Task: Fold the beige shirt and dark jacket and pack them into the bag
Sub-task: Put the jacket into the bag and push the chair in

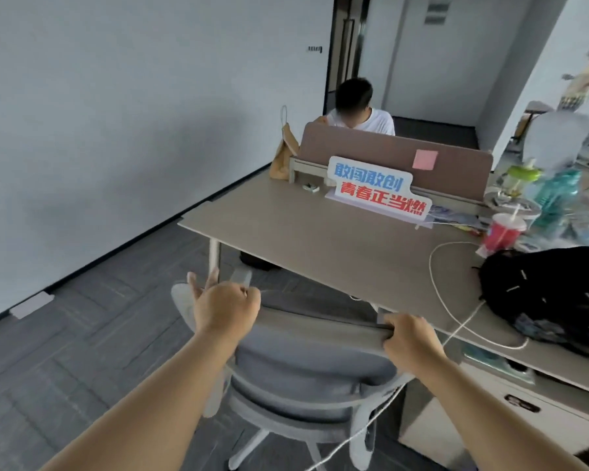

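Observation:
A black bag with pale zipper pulls lies slumped on the right end of the beige desk. Some dark patterned fabric shows at its front edge; I cannot tell what it is. Neither a beige shirt nor a jacket is plainly visible. Both my hands are on the top edge of a grey office chair pushed up to the desk. My right hand grips that edge with curled fingers. My left hand holds the left corner with thumb and forefinger, its outer fingers sticking out.
A white cable loops across the desk and hangs past the chair. A red cup, bottles, a slogan sign and a paper bag stand along the back. One person sits behind the divider; another stands far right.

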